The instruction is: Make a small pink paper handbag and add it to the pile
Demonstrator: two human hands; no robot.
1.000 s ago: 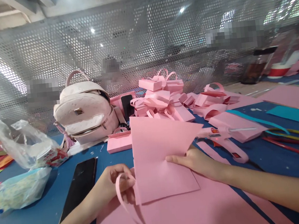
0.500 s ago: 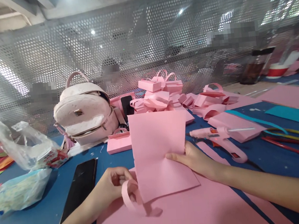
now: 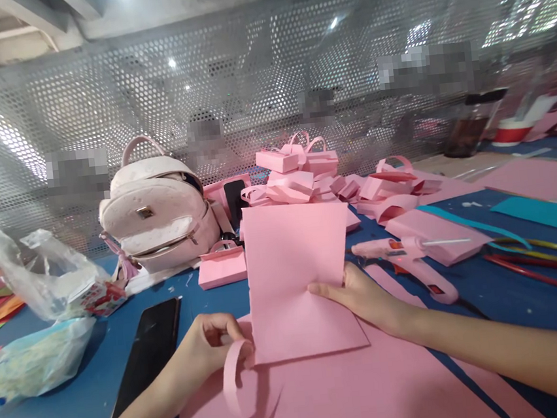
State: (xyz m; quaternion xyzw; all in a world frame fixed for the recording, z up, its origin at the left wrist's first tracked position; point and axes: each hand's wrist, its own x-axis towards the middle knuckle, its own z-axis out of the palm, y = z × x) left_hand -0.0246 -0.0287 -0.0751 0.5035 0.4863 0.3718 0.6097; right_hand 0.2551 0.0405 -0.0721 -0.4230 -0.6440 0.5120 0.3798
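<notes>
A pink sheet of paper (image 3: 294, 266) stands tilted up in front of me. My right hand (image 3: 353, 294) grips its right edge, thumb on the near face and fingers behind. At the sheet's lower left edge, my left hand (image 3: 225, 339) pinches a narrow curled paper strip (image 3: 231, 387), which hangs in a loop. Whether the strip is still joined to the sheet I cannot tell. Beneath both hands lies a large pink sheet (image 3: 346, 399), flat on the blue table (image 3: 88, 405).
A black phone (image 3: 147, 350) lies left, near plastic bags (image 3: 42, 363). A pale backpack (image 3: 160, 207) stands behind, beside a pile of pink paper boxes (image 3: 289, 185). A pink glue gun (image 3: 411, 258) rests right, near coloured strips (image 3: 545, 269). A perforated metal screen (image 3: 255, 73) closes the back.
The strip's loose end has swung lower and away from the sheet's bottom edge. The sheet has shifted and turned slightly. Both hands keep their grips.
</notes>
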